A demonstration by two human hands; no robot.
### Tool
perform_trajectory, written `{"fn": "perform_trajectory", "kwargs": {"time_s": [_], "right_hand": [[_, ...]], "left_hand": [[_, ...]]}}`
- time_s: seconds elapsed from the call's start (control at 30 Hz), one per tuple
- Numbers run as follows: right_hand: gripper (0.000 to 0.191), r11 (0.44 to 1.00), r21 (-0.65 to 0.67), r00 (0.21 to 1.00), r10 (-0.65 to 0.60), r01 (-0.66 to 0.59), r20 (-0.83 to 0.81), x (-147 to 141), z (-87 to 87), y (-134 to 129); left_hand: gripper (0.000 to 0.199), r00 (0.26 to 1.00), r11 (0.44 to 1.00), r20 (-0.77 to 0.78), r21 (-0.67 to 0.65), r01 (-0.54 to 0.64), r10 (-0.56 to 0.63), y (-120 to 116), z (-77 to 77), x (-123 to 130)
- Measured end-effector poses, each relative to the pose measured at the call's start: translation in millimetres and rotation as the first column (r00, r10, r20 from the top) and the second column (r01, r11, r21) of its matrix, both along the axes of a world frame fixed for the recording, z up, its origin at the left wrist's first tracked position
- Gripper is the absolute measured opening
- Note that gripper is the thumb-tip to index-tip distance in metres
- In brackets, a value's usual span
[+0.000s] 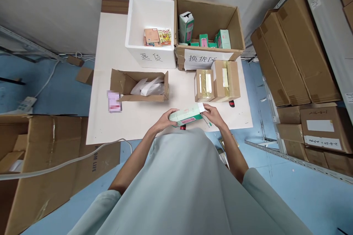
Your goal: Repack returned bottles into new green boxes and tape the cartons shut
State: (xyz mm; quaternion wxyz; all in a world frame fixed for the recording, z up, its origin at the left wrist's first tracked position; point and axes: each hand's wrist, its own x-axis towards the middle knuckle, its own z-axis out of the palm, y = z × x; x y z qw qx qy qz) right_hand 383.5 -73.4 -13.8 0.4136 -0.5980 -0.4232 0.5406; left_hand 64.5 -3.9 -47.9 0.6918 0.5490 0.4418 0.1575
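Observation:
A long green-and-white carton [186,115] with a pink panel lies slanted at the table's near edge, just in front of my body. My left hand [164,120] is closed around its left end. At the right end a white flap stands out, and my right hand [213,114] has its fingers closed on that end. A thin pen-like stick with a green tip [209,123] lies below my right hand; I cannot make out whether it is touched. Partly hidden under the carton is a small red-and-black object [183,127].
A white foam box [150,53] with booklets and a cardboard box [212,7] of green cartons stand at the back. An open box [143,98] of white plastic is left; two taped parcels [204,84] are right. Shelves of cartons [298,55] flank the right, large cardboard [52,154] the left.

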Motion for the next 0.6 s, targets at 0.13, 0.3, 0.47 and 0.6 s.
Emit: {"fn": "perform_trajectory", "kwargs": {"time_s": [0.13,0.3,0.47,0.6], "right_hand": [[0.060,0.981,-0.078,0.983,-0.182,0.180,-0.018,-1.8,-10.7,-4.7],[0.080,0.961,-0.138,0.966,-0.252,0.242,-0.064,-10.6,-12.9,-9.5],[0.076,0.966,-0.132,0.973,-0.227,0.220,-0.033,-15.9,-8.8,-13.3],[0.072,0.980,-0.026,0.980,-0.195,0.196,0.045,-20.9,-7.5,-13.6]], "left_hand": [[0.076,1.000,0.999,0.000,0.043,-0.020,0.020,-0.2,0.4,-0.9],[0.077,0.999,0.995,-0.018,0.097,-0.036,0.038,3.6,2.3,0.1],[0.074,0.999,0.991,-0.025,0.129,-0.023,0.027,4.5,6.8,1.5],[0.074,0.999,0.986,-0.025,0.166,-0.015,0.020,4.0,6.3,3.8]]}}
